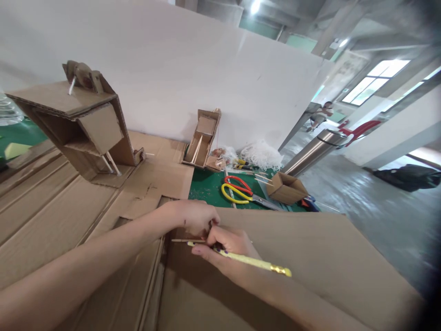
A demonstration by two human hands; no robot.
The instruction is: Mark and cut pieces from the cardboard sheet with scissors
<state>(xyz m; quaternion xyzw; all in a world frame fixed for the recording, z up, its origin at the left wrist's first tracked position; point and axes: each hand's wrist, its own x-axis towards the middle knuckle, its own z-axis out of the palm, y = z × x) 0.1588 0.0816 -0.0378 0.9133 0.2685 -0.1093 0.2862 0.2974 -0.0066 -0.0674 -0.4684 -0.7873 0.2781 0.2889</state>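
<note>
Right hand (237, 246) and left hand (198, 218) meet above the cardboard sheet (310, 257), near its left edge. The right grasps a pencil (250, 261) against its thumb; the left's fingers curl in close to the right's, and whether they pinch anything I cannot tell. The pencil, over the sheet, should be light, stiff and a little slick, best held along its shaft. It is pale yellow with dark spots, a gold-coloured band and a yellow end. Beside it, a thin wooden stick (186, 240) looks easily snapped; which hand has it is hidden. Past the sheet's far edge lie scissors (237, 191) and a small open cardboard box (287, 191); left of the sheet stands a larger cardboard structure (103, 126).
</note>
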